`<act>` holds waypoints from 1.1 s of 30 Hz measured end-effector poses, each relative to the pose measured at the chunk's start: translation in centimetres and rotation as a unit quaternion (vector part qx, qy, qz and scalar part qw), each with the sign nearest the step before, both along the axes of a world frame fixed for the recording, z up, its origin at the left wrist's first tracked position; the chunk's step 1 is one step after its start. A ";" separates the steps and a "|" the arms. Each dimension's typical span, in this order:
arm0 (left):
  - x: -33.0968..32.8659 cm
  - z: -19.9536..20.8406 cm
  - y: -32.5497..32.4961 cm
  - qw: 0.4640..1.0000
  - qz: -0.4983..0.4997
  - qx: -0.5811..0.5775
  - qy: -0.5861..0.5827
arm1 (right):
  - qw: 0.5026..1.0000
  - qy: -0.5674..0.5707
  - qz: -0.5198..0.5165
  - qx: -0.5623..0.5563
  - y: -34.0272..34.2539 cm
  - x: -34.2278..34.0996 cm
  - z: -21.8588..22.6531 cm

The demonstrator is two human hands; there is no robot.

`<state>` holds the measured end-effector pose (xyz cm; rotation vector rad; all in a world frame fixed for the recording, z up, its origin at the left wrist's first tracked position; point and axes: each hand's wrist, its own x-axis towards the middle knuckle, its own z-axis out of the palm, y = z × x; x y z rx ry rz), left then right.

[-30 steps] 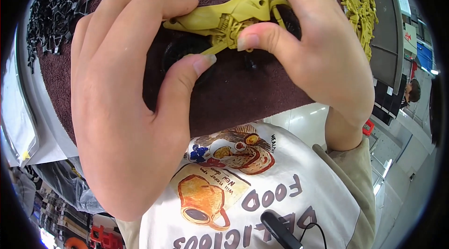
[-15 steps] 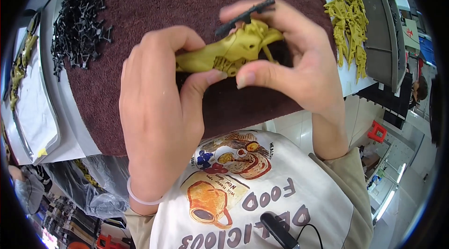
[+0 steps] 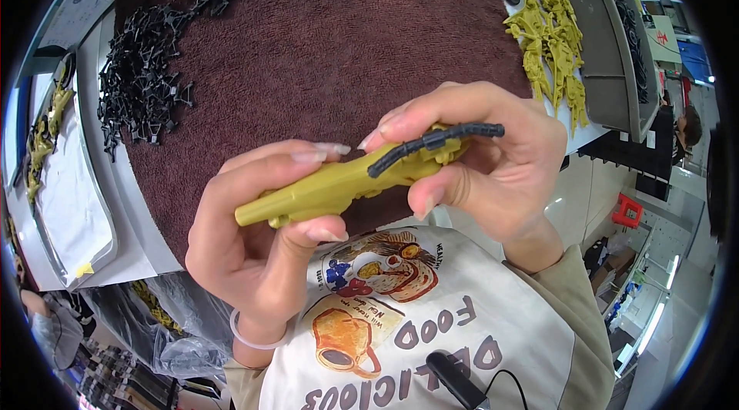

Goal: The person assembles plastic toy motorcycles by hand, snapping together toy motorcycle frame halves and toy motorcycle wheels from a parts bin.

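Yellow toy motorcycle (image 3: pixel 342 187) turned topside-up, rear held in left grip (image 3: pixel 242 252), front held in right grip (image 3: pixel 512 171)

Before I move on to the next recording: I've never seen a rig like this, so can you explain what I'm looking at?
There's no machine here, only a person's bare hands. The view comes from a fisheye camera worn on the head, looking down, so straight edges bend near the rim. The left hand grips the narrow end of a yellow model motorcycle; the right hand holds the end with the black handlebar. Beneath is a brown cloth, with black parts heaped at left. Yellow parts lie at right, beside a grey tray.
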<state>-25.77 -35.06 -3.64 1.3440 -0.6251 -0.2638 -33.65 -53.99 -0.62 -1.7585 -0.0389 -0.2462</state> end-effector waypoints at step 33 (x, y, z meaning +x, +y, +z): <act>-0.9 1.3 1.0 0.993 0.092 -0.062 0.044 | 0.994 0.047 -0.093 0.035 1.2 -0.6 0.3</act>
